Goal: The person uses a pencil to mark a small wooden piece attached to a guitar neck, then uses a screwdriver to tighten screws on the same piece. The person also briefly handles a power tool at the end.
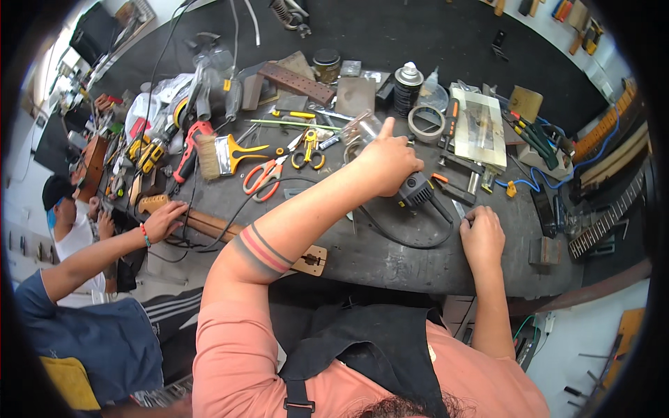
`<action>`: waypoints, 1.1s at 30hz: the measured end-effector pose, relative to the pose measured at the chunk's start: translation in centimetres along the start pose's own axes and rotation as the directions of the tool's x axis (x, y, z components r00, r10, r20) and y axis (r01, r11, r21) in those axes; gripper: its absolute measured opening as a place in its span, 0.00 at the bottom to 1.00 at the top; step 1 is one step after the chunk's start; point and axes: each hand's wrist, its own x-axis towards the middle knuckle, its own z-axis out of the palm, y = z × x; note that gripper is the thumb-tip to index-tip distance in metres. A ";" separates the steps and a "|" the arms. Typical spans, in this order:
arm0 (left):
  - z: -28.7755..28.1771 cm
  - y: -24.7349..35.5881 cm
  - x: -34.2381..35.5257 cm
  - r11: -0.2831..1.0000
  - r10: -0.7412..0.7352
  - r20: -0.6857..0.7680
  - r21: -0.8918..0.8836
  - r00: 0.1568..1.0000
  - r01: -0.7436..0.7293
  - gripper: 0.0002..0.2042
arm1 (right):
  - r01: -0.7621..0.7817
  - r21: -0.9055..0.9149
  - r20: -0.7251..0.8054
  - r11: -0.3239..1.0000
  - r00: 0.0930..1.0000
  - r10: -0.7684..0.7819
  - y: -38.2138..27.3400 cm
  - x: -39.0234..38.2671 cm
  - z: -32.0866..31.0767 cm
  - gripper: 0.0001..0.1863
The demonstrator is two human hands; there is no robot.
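My left hand (391,164) is wrapped round a small black handheld power tool, a trim router (416,189) by its look. Its clear base (362,129) points to the far left, and its black cord (408,244) loops down over the bench. Much of the tool's body is hidden under my palm and fingers. My right hand (482,233) rests at the right on the bench top, fingers curled together beside a thin pale strip (458,208). Whether the fingers pinch that strip or something else cannot be made out.
Another person's hand (162,221) lies on a wooden guitar neck (209,224) at the left. Pliers-like orange scissors (263,180), a wide brush (226,156), a tape roll (426,123), a spray can (408,89) and a clamp (456,184) crowd the dark bench (362,251).
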 end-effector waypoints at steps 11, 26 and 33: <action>-0.4 -1.2 -2.2 0.996 -0.065 0.053 -0.062 0.996 0.068 0.27 | -0.266 0.038 0.250 0.963 0.936 0.249 -0.9 1.9 -1.7 0.16; -0.6 -2.7 -3.8 0.995 0.019 0.055 -0.097 0.998 -0.014 0.24 | -0.595 0.407 0.690 0.693 0.698 0.193 -0.7 4.3 -5.5 0.38; 0.0 -2.0 -3.5 0.996 0.046 0.023 -0.079 0.999 -0.044 0.28 | -0.644 0.638 0.724 0.422 0.689 -0.042 4.8 -0.3 -10.1 0.31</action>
